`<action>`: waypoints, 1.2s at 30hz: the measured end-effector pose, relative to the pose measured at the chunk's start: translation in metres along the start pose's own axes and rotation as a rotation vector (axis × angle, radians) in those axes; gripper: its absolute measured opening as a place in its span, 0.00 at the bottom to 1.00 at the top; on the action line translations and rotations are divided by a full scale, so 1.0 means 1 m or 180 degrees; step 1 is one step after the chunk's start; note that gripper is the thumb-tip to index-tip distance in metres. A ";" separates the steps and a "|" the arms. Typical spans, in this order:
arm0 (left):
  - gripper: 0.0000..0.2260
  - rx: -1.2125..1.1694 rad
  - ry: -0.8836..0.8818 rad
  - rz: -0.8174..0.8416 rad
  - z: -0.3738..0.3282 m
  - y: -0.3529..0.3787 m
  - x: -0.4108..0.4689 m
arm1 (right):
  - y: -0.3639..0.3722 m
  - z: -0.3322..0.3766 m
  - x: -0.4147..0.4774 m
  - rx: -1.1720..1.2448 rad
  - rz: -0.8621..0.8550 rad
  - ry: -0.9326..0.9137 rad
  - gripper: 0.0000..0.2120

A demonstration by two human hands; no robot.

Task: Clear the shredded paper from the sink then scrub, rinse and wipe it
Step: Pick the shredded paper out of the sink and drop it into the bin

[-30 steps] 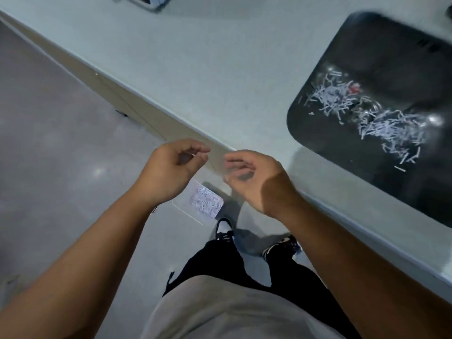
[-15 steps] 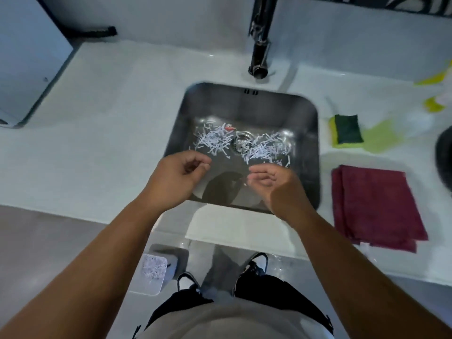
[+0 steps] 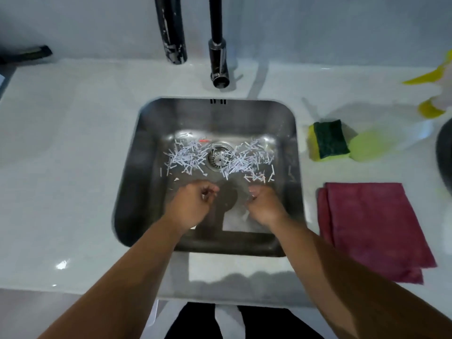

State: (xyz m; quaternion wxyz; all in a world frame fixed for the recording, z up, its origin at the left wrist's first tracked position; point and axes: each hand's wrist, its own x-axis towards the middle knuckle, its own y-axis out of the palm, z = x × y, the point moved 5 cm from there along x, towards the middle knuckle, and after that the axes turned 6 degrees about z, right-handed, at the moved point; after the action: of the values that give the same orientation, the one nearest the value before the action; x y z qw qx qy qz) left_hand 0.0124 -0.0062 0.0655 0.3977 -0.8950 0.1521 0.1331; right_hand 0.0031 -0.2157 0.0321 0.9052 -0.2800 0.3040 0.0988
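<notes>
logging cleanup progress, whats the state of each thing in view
stainless steel sink, loose paper inside
shredded white paper, scattered round the drain
black tap, no water running
yellow-green sponge, lying unused
dark red cloth, folded flat
left hand, curled, nothing visibly held
right hand, curled, nothing visibly held

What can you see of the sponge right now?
The sponge is a yellow block with a dark green scouring pad facing up. It lies flat on the white counter, right of the sink and beyond the red cloth, turned slightly askew. A pale green patch lies at its right edge; whether they touch is unclear. Nothing rests on it; wet or dry cannot be told.
</notes>
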 end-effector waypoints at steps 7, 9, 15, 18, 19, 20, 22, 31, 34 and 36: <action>0.12 0.0748 0.0537 0.0824 0.002 0.036 0.069 | -0.007 -0.026 0.061 -0.0756 -0.0723 0.0396 0.21; 0.08 0.0939 0.0631 0.0991 0.004 0.044 0.089 | -0.006 -0.031 0.078 -0.0890 -0.0719 0.0356 0.19; 0.16 0.1107 0.0546 0.0909 0.011 0.066 0.133 | -0.002 -0.024 0.111 -0.1092 -0.0760 0.0200 0.16; 0.26 0.1320 0.0573 0.1050 0.014 0.078 0.151 | 0.004 -0.018 0.120 -0.1460 -0.0681 0.0155 0.22; 0.29 0.1330 0.0608 0.1104 0.013 0.081 0.155 | 0.005 -0.018 0.121 -0.1642 -0.0695 0.0129 0.25; 0.30 0.1365 0.0654 0.1139 0.012 0.084 0.158 | 0.006 -0.017 0.122 -0.1771 -0.0709 0.0078 0.25; 0.30 0.1511 0.0759 0.1214 0.009 0.089 0.160 | 0.010 -0.018 0.123 -0.2010 -0.0675 -0.0066 0.23; 0.18 0.1633 0.1398 0.1361 0.020 0.088 0.138 | 0.014 -0.037 0.118 -0.1896 -0.0132 -0.0053 0.16; 0.15 0.1307 0.1288 0.1257 0.022 0.079 0.130 | 0.000 -0.034 0.108 -0.1651 -0.0462 0.0072 0.13; 0.17 0.1200 0.1169 0.1113 0.022 0.076 0.130 | -0.004 -0.038 0.109 -0.1508 -0.0710 0.0192 0.13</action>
State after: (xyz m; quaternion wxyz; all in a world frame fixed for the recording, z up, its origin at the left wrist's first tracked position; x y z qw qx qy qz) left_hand 0.1007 -0.0601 -0.0464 0.4937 -0.7748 0.3949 0.0051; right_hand 0.0726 -0.2393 -0.0568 0.8102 -0.5187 0.2665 0.0585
